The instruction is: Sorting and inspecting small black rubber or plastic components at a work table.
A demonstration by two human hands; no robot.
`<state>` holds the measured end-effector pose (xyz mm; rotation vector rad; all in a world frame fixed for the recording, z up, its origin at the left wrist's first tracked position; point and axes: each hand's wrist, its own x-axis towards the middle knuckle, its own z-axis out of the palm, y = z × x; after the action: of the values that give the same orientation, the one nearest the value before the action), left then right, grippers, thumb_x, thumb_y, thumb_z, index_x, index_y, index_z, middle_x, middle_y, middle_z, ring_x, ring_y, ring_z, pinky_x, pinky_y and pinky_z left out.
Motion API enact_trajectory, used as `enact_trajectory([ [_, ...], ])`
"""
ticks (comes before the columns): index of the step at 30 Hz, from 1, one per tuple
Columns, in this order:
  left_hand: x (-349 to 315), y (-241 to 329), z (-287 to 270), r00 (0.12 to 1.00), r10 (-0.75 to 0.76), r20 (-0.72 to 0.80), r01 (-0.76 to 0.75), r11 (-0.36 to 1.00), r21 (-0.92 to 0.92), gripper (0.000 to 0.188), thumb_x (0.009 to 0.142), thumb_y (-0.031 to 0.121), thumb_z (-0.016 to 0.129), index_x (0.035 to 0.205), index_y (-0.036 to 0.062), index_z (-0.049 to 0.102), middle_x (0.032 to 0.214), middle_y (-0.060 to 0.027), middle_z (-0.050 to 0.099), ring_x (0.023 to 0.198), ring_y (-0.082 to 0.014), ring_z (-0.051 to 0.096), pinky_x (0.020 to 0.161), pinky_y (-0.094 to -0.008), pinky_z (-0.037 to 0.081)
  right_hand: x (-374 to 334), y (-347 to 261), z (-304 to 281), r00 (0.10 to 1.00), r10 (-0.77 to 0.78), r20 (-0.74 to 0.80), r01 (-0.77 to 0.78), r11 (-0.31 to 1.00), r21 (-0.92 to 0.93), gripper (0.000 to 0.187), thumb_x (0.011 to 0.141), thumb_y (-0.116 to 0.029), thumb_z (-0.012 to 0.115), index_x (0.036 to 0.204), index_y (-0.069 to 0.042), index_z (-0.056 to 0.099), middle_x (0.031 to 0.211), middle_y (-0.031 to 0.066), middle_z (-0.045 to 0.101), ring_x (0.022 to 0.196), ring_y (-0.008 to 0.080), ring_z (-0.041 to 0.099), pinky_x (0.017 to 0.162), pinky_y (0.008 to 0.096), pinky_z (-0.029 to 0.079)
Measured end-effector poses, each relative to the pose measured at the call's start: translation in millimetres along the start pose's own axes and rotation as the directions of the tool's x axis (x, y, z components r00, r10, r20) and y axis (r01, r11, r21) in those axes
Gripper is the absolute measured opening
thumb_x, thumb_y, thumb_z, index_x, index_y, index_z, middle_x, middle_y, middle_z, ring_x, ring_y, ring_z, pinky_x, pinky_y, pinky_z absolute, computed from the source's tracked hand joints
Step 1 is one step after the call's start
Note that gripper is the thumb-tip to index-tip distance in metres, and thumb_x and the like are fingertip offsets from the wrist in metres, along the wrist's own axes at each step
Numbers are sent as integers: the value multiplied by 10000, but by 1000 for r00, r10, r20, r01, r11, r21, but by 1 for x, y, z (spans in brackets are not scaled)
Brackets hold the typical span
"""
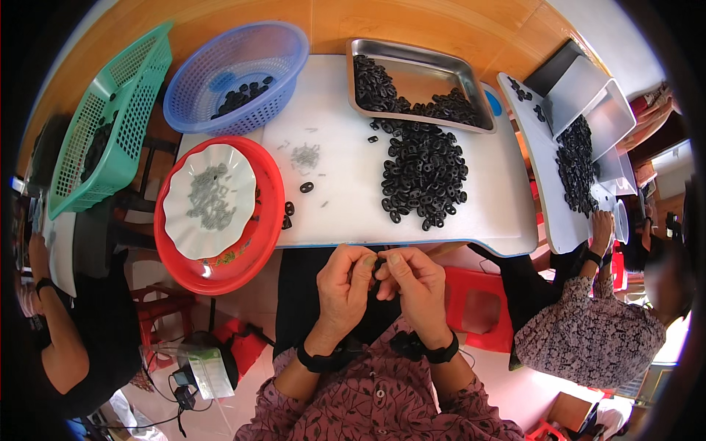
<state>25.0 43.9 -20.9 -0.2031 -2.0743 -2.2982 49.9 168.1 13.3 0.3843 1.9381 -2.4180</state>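
Observation:
My left hand (341, 288) and my right hand (413, 287) meet just off the table's near edge, fingertips pinched together. Between them is a small black plastic piece (379, 262), mostly covered by my fingers. Ahead of my hands lies a heap of black oval two-hole pieces (423, 176) on the white table (338, 220). Left of it are a few loose black pieces (307, 187) and a small scatter of translucent pins (305, 156). More such pins (213, 198) fill the middle of a white wavy-edged plate (241, 173), which rests in a red basin (273, 206).
A metal tray (434, 53) with black pieces stands behind the heap. At the back left are a blue basket (187, 95) and a green basket (136, 140), both with black pieces. Co-workers sit on either side; the right one (588, 331) reaches toward another black heap (576, 165).

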Motion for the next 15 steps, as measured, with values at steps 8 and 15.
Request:
enact_trajectory([
  [8, 3, 0, 3, 994, 91, 68, -96, 993, 75, 78, 927, 61, 581, 956, -3, 617, 807, -48, 583, 613, -88, 541, 533, -217, 439, 4, 2, -11, 993, 118, -1, -115, 969, 219, 181, 947, -138, 574, 1020, 18, 628, 849, 63, 665, 589, 91, 584, 537, 189, 450],
  [15, 3, 0, 2, 993, -22, 118, 29, 998, -60, 134, 960, 82, 535, 1003, -20, 611, 822, -44, 595, 623, -76, 551, 548, -211, 464, 6, 3, -14, 998, 52, -27, -44, 971, 236, 166, 908, -70, 614, 1051, 16, 622, 876, 67, 667, 662, 104, 623, 588, 196, 475],
])
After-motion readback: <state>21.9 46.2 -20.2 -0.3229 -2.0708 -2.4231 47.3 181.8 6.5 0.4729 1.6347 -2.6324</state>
